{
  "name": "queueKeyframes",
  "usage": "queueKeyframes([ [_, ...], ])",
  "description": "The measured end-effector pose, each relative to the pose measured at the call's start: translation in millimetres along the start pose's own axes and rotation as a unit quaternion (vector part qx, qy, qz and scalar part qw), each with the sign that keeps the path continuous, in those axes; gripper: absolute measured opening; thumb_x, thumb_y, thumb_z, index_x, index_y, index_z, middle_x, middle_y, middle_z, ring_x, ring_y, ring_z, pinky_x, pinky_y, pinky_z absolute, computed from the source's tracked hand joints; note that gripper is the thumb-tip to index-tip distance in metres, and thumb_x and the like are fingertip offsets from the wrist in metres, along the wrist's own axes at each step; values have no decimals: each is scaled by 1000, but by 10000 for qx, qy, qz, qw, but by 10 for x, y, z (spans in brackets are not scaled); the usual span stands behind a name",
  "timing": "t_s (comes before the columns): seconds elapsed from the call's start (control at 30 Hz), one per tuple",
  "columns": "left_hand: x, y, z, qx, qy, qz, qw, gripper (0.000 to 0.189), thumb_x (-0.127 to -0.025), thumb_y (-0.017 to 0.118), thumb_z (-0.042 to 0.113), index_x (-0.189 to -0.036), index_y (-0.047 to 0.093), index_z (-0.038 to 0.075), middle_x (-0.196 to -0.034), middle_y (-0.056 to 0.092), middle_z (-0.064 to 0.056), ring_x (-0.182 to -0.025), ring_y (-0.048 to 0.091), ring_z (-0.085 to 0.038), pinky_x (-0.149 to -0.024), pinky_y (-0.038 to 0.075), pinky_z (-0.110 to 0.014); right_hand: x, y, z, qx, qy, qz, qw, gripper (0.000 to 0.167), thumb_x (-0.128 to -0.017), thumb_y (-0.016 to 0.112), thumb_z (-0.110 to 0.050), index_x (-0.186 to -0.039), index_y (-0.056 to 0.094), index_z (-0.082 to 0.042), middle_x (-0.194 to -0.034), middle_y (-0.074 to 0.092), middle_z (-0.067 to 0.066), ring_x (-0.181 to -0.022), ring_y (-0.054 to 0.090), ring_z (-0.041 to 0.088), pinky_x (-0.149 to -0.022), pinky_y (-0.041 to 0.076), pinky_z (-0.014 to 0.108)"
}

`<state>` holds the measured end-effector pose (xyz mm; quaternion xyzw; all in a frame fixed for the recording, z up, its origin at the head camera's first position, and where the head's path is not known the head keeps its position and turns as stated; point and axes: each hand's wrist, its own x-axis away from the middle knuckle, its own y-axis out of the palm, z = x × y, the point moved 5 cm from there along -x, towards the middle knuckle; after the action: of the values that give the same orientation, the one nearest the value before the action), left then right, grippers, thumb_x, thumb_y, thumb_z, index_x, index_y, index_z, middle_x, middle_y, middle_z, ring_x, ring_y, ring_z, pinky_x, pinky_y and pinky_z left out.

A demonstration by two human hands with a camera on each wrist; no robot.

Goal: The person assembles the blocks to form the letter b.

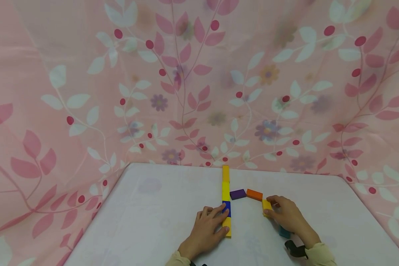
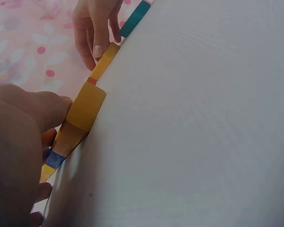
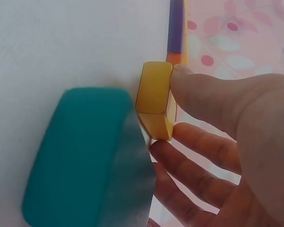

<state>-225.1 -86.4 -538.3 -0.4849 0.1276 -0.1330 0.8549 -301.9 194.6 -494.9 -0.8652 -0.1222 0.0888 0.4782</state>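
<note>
One yellow block (image 1: 266,206) is pinched by right hand (image 1: 288,216), near teal block (image 1: 284,232); left hand (image 1: 207,227), loosely spread, touches blue block (image 1: 228,203).

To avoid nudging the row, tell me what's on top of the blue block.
The left hand lies partly over the blue block in the head view, with blue showing around its fingers. The surface beneath them is covered and cannot be seen.
</note>
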Motion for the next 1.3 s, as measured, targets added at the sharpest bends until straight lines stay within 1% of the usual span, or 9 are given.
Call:
queueKeyframes([
  [0.4, -6, 6, -18, -2, -37, -31, 10000, 56, -107, 54, 56, -158, 51, 34, -170, 39, 15, -127, 44, -20, -101, 37, -47, -2, 1, -6, -16, 74, -37, 10000, 50, -92, 84, -31, -130, 70, -3, -119, 74, 10, -108, 68, 29, -97, 56, 58],
  [0.6, 3, -1, -23, 46, -78, -53, 9999, 57, -106, 53, 58, -158, 51, 35, -170, 39, 15, -127, 43, -20, -101, 37, -47, -1, -40, 17, -54, 191, -220, 9996, 59, -91, 84, -39, -135, 66, -4, -119, 74, 11, -109, 67, 29, -97, 56, 58],
  [0.7, 6, -13, -13, 75, -60, -53, 9999, 57, -106, 54, 57, -158, 51, 34, -169, 40, 15, -127, 44, -21, -101, 37, -48, 21, -94, 73, -84, 232, -351, 9991, 62, -91, 83, -42, -137, 65, -4, -121, 74, 11, -110, 68, 29, -97, 57, 57],
  [0.8, 7, -15, -4, 128, -57, -76, 9999, 57, -106, 55, 57, -158, 52, 34, -169, 41, 14, -127, 44, -21, -101, 38, -49, 60, -161, 146, -132, 187, -587, 9980, 61, -93, 81, -42, -137, 65, -3, -122, 73, 11, -109, 68, 29, -95, 58, 55],
  [0.93, -8, -4, 2, 152, -87, -139, 9997, 57, -106, 54, 59, -158, 51, 36, -169, 39, 15, -127, 44, -21, -102, 38, -49, 149, -259, 252, -371, 14, -1045, 9938, 60, -93, 82, -39, -137, 64, -3, -129, 71, 13, -113, 67, 30, -95, 57, 53],
  [1.0, -14, -2, 7, 161, -85, -136, 9997, 56, -106, 54, 58, -158, 51, 36, -169, 39, 16, -126, 44, -21, -102, 38, -49, 211, -287, 307, -427, -125, -1195, 9918, 60, -92, 83, -39, -137, 64, -4, -133, 70, 13, -117, 66, 31, -97, 56, 52],
  [1.13, -19, -7, 15, 146, -100, -113, 9998, 56, -106, 55, 57, -157, 52, 36, -169, 40, 16, -125, 44, -20, -102, 38, -48, 319, -284, 419, -357, -288, -1234, 9913, 61, -88, 86, -42, -136, 66, -9, -135, 68, 8, -120, 62, 29, -100, 53, 56],
  [1.23, -14, -7, 10, 117, -165, -148, 9997, 56, -106, 56, 57, -157, 52, 36, -169, 40, 16, -124, 44, -19, -101, 37, -48, 364, -245, 494, -457, -191, -1232, 9911, 58, -87, 87, -42, -134, 67, -13, -134, 66, 7, -116, 59, 26, -100, 52, 59],
  [1.3, -10, -4, 2, 122, -213, -177, 9995, 56, -105, 56, 57, -157, 52, 37, -169, 40, 17, -124, 44, -19, -101, 37, -48, 377, -223, 526, -505, -104, -1216, 9912, 54, -88, 86, -42, -131, 68, -16, -131, 64, 6, -112, 57, 21, -98, 54, 52],
])
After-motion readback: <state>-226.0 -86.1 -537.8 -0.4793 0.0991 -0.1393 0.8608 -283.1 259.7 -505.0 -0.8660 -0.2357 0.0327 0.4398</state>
